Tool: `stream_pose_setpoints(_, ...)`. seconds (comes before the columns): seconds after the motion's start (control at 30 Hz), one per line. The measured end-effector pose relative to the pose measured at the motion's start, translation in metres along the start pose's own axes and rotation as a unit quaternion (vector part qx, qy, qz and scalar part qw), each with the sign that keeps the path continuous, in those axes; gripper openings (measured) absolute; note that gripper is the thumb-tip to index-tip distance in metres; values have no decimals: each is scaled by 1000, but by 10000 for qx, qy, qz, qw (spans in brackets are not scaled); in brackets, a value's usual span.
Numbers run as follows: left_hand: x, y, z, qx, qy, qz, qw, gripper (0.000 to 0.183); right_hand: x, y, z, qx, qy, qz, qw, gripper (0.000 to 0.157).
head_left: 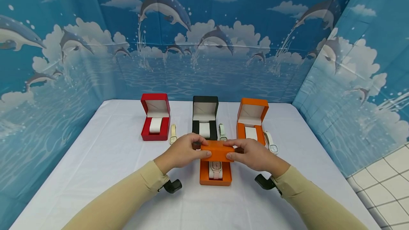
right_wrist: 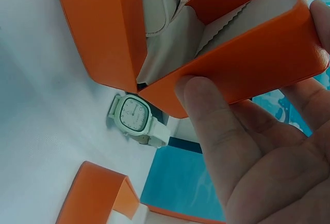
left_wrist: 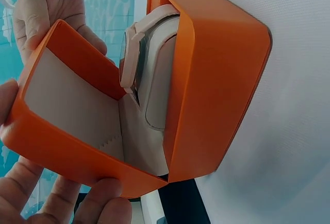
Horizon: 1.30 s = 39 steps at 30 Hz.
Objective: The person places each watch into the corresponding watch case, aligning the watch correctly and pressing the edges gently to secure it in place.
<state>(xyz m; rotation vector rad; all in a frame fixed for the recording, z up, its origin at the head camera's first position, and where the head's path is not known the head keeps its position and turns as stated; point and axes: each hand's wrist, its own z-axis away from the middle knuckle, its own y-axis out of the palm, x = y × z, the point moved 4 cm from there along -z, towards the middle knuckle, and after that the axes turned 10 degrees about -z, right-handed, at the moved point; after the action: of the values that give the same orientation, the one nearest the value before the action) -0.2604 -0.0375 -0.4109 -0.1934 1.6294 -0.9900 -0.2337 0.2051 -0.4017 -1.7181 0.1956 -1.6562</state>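
Note:
Close to the middle of the table, both hands hold the half-lowered lid (head_left: 217, 151) of an orange watch box (head_left: 216, 183). My left hand (head_left: 188, 151) grips the lid's left side, thumb on the front edge and fingers behind. On the opposite side, my right hand (head_left: 254, 154) grips it the same way. Inside the box, a pink watch (head_left: 216, 166) is wrapped around a white cushion. The left wrist view shows the lid's pale lining (left_wrist: 72, 100) and the left fingers (left_wrist: 98, 198) along its outer side.
Behind stand three boxes with raised lids and white cushions: red (head_left: 155, 130), black (head_left: 204, 107) and orange (head_left: 252, 111). Beside them lie a yellow watch (head_left: 173, 134), a pale green watch (head_left: 222, 132) and a white watch (head_left: 271, 143). A dolphin-print curtain (head_left: 204, 77) borders the white-covered table (head_left: 105, 152).

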Motion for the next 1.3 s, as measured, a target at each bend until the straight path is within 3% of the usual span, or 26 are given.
stream_pose_setpoints(0.53, 3, 4, 2, 70, 52, 63, 9999, 27, -1, 2, 3, -40, -207, 94, 9997, 46)
stream_pose_setpoints(1.07, 3, 5, 5, 21, 72, -183, 9998, 28, -3, 5, 5, -131, -103, 90, 9998, 45)
stream_pose_setpoints(1.3, 5, 6, 6, 50, 66, -197, 9998, 28, -1, 5, 6, -108, -294, 142, 9994, 44)
